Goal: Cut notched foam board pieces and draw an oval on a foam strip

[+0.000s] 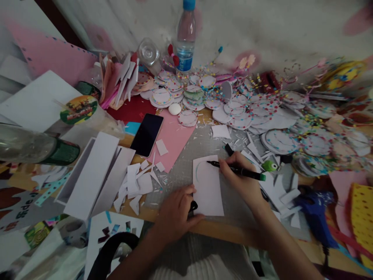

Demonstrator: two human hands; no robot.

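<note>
My right hand (243, 177) grips a black marker (246, 173) with a green end, its tip touching a white sheet of paper (208, 194). A thin green curved line shows on the sheet's upper left. My left hand (176, 206) lies at the sheet's lower left edge, fingers curled, with a small black object (192, 206) between finger and thumb; most of that object is hidden. Under the paper lies a grey cutting mat (180, 175) strewn with white scraps. A small green figure with an eye (269, 165) sits just beyond my right wrist.
A phone (147, 134) rests on pink paper (177, 136) at left, near a white box (90, 175). Stacked white discs with beaded strings (239, 112) line the back, beside a water bottle (185, 42). A blue glue gun (316, 214) lies at right.
</note>
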